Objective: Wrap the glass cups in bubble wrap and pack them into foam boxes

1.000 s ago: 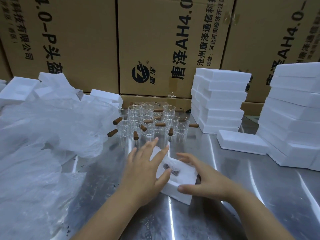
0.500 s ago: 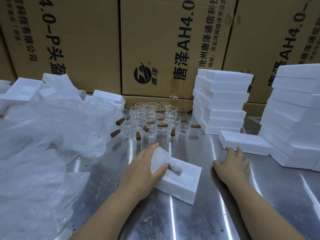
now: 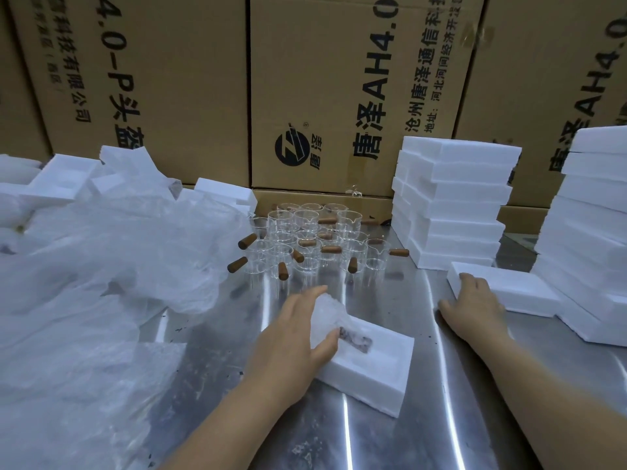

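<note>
The left hand presses the wrapped cup into the near foam box, fingers spread flat over it. The right hand, on that box a second ago, now rests open on a foam lid at right, not yet gripping. Closing the box appears next. Unwrapped cups wait farther back.
</note>
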